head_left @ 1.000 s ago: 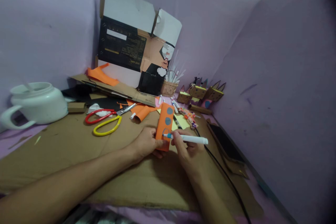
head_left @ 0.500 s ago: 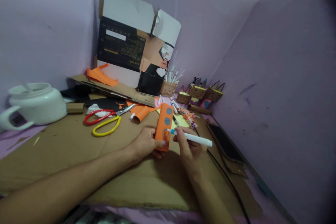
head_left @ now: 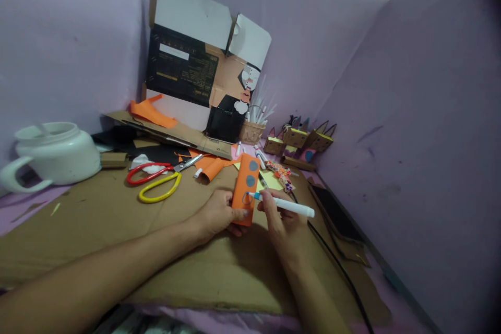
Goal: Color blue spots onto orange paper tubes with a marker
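Upright in my left hand (head_left: 221, 212) is a narrow orange paper-covered box (head_left: 243, 180), with the thumb across its lower front and the other fingers behind. Two filled grey-blue circles show on its upper face. Below them is a third circle, drawn mostly as an outline. My right hand (head_left: 285, 222) grips a white marker (head_left: 291, 206) with a blue collar, its tip touching the box at this lowest circle. Red and yellow handled scissors (head_left: 160, 188) lie to the left of my left hand. Behind the box lies a rolled orange paper (head_left: 212, 169).
A white pot (head_left: 58, 154) stands at the far left. A flattened carton (head_left: 183, 68) leans on the back wall beside a basket of markers (head_left: 252, 131). Small cardboard figures (head_left: 297, 138) are at the back right. A phone (head_left: 338, 212) and a black cable (head_left: 340, 266) lie to the right.
The marker's tip has shifted very slightly on the lowest circle, and the marker's back end has moved a little left and up. My left hand still holds the box in place.
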{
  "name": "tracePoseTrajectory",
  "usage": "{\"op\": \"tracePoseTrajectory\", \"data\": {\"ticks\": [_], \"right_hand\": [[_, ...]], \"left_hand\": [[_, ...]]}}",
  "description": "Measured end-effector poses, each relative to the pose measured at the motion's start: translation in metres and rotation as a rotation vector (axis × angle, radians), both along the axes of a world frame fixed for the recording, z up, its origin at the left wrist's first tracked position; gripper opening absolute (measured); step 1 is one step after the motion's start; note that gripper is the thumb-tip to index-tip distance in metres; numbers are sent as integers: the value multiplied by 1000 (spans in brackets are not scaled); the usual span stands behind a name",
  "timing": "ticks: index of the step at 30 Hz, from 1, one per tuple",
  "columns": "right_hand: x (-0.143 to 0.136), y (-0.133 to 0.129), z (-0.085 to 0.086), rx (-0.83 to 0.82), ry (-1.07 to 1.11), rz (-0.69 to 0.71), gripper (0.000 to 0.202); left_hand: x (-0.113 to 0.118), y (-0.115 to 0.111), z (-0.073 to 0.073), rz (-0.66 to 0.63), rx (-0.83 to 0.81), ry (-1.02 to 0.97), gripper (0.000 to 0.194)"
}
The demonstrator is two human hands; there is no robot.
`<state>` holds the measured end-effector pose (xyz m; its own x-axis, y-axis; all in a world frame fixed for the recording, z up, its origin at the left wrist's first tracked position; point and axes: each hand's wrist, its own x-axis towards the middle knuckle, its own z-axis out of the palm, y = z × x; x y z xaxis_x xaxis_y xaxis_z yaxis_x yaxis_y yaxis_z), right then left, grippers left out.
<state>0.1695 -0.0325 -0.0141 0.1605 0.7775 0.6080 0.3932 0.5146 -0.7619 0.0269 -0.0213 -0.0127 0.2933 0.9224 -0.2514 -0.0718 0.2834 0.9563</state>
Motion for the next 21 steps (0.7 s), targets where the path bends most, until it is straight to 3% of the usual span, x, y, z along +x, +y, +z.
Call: {"op": "tracePoseTrajectory", "data": {"ticks": [21], "right_hand": [[0, -3, 6, 2, -73, 97, 24]], "left_hand": [[0, 0, 0, -4, 0, -4, 37]]}}
